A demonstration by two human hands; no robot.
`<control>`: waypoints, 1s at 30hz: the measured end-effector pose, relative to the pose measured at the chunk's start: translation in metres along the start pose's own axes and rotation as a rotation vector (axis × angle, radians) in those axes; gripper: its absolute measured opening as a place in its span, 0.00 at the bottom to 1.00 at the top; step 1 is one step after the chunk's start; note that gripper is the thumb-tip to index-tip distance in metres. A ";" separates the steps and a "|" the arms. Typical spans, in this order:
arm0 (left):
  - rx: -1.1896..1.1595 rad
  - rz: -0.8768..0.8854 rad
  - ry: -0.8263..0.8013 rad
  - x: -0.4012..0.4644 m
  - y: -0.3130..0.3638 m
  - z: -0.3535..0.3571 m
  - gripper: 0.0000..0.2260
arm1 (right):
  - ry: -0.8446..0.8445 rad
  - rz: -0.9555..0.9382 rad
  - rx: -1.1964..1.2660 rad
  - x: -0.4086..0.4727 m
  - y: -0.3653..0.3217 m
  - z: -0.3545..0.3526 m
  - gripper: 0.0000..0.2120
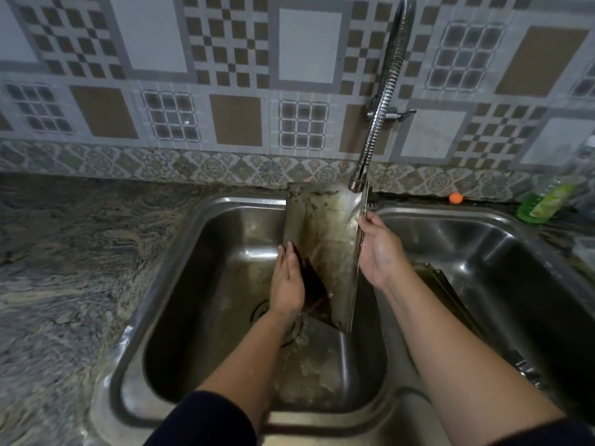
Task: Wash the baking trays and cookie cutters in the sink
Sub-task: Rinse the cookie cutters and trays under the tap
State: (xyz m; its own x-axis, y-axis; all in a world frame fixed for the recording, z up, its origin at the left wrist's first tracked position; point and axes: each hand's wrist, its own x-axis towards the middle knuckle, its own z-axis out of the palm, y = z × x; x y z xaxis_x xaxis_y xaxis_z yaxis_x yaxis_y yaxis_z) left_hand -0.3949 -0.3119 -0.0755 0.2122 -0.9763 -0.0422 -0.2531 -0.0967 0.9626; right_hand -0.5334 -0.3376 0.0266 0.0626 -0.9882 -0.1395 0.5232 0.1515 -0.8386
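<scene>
Early stage: right hand (380, 249) grips the stained baking tray (325, 249) under the faucet (357, 183), left hand (286, 284) flat-open rubbing; further trays (450, 294) await.

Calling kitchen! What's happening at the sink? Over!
Both hands on tray: left hand rubbing, right hand gripping edge. Baking tray under faucet. Nothing blocking.

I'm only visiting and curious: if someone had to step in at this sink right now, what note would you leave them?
Left hand: flat against the stained face of the baking tray.
Right hand: gripping the tray's right edge, holding it upright over the left basin.
Faucet: water runs down the tray.
More trays lean in the right basin.
Done: rinsing under way. Left: brown stains on this tray, the other trays. No cookie cutters in view.
</scene>
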 end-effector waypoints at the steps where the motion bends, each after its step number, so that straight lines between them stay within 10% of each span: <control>1: -0.016 -0.007 0.010 0.001 0.001 -0.007 0.23 | -0.002 0.005 0.013 0.001 0.001 0.003 0.09; 8: -0.143 -0.028 -0.047 -0.004 0.001 -0.029 0.20 | 0.012 0.011 0.022 0.009 0.004 0.016 0.08; 21: 0.312 0.225 -0.091 -0.023 0.012 -0.012 0.33 | -0.068 0.050 0.034 0.017 0.024 0.034 0.08; 26: 0.231 0.059 0.030 -0.033 -0.006 -0.019 0.08 | -0.114 0.100 -0.416 0.014 0.067 0.037 0.13; 30: 0.083 -0.045 0.185 -0.035 -0.009 -0.027 0.09 | -0.266 0.076 -1.024 0.008 0.118 0.000 0.16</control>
State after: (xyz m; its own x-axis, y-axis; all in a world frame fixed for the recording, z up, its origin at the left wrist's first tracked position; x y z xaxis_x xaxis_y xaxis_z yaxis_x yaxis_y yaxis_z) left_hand -0.3748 -0.2711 -0.0754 0.3930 -0.9191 -0.0275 -0.3145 -0.1624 0.9353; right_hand -0.4714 -0.3271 -0.0738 0.3137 -0.9294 -0.1947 -0.4473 0.0362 -0.8936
